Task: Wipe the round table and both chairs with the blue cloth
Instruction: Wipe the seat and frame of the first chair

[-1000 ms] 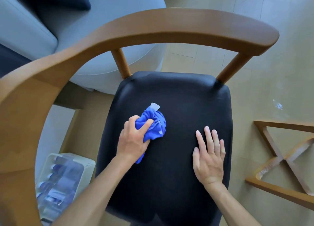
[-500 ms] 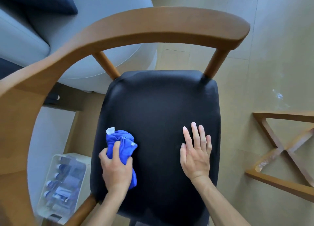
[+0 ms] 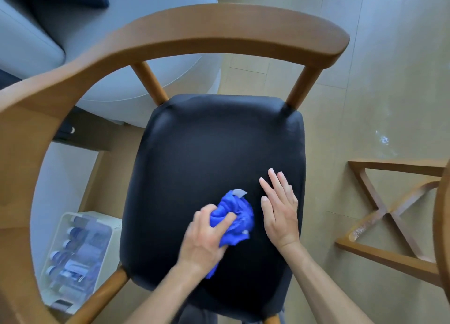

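head view: left hand [image 3: 203, 238] on blue cloth [image 3: 235, 217]

The crumpled blue cloth [image 3: 235, 216] lies on the black padded seat [image 3: 214, 153] of the brown wooden chair [image 3: 219, 29], toward the near side. The left hand [image 3: 203, 238] is on the cloth. The right hand [image 3: 280, 211] lies flat on the seat, just right of the cloth. Behind the chair, to the left, is the grey sofa [image 3: 126, 63]. On the floor left of the seat sits the clear plastic box of bottles [image 3: 78, 258]. Right of the chair, well apart, is the wooden X-shaped frame [image 3: 387, 214].
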{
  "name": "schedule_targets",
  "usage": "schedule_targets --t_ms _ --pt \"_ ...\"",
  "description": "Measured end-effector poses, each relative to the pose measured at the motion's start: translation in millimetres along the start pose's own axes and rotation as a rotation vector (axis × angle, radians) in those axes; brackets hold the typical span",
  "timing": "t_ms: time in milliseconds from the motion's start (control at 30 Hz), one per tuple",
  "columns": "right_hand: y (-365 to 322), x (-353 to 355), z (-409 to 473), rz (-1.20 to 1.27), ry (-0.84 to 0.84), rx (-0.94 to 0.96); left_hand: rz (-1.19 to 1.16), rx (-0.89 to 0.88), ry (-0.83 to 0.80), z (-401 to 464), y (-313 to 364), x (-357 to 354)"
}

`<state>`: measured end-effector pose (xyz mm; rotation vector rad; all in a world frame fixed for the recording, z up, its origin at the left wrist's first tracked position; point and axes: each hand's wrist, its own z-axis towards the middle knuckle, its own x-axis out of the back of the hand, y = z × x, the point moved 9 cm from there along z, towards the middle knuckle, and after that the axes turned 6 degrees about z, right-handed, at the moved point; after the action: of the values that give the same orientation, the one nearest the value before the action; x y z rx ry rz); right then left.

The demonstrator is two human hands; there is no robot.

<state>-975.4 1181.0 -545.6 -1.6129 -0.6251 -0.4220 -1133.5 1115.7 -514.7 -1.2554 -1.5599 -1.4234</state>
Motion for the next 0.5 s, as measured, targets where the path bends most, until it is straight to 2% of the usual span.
schedule_targets --t_ms 67,167,267,400,500 --pt "1.2 -0.7 -1.2 -0.032 -0.047 0.008 0.058 0.055 0.000 -12.3 -43.9 9.3" --pt "0.3 -1.5 -3.4 -0.092 -0.070 0.033 0.096 0.311 -0.008 -39.8 -120.7 23.3" --pt "-0.6 1.5 -4.7 -0.138 -0.069 0.080 0.110 0.537 0.012 -54.9 -150.3 26.6" --pt "-0.8 2.5 -3.5 -0.043 -0.077 0.037 -0.037 0.813 0.107 -65.6 -111.9 12.7" --pt "3.7 9.9 -0.7 0.211 -0.056 -0.105 -0.130 0.743 0.109 -62.8 -30.3 -13.9"
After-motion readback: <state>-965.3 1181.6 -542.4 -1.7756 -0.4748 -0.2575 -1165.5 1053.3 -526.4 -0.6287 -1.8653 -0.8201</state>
